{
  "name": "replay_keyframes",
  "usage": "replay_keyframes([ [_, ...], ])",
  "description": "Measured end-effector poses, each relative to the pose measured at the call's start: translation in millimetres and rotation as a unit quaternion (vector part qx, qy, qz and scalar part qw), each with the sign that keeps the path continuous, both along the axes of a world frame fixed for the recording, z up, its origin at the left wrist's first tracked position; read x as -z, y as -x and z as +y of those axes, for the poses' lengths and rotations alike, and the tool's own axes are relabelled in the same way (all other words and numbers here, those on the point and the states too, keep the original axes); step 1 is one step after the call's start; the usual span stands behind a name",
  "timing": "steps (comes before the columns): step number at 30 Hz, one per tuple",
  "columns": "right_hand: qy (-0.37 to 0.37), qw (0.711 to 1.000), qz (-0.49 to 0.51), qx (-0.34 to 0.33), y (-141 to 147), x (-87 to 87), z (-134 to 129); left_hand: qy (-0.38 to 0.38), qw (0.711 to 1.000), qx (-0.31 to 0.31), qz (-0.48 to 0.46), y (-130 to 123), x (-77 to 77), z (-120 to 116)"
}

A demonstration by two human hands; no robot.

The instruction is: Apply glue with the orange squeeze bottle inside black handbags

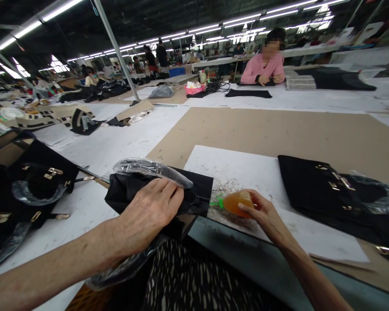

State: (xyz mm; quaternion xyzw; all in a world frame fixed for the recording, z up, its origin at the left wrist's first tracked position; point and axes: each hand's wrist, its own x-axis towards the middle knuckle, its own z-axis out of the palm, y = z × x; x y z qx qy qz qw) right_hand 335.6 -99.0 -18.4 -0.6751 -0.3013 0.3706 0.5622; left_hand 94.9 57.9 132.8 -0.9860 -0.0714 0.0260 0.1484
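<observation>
My left hand (155, 203) is closed on a black bag (197, 183) at the table's front edge, its fingers curled over the fabric. A plastic-wrapped handle (149, 166) lies along the top of this bag, and another wrapped handle hangs below my wrist. My right hand (259, 207) grips a squeeze bottle (236, 203) of amber liquid, tipped on its side. The bottle's green nozzle (218, 203) points left at the bag's right edge; whether it touches is too fine to tell.
White paper (233, 164) with dark smudges lies under the bottle, over brown board (262, 125). A black bag panel with gold hardware (314, 185) lies at right. Finished-looking black bags (45, 168) stand at left. Across the table sits a person in pink (262, 69).
</observation>
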Motion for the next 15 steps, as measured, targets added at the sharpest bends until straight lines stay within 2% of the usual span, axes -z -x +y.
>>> replay_keyframes([
  [8, -0.007, 0.997, 0.068, -0.023, -7.4, 6.0, -7.9, -0.009, 0.999, 0.018, -0.031, 0.7, 0.8, -0.2],
  [15, -0.014, 0.995, 0.096, -0.017, -0.5, 11.4, -7.7, -0.012, 0.999, 0.024, -0.027, 1.0, 1.3, 1.2],
])
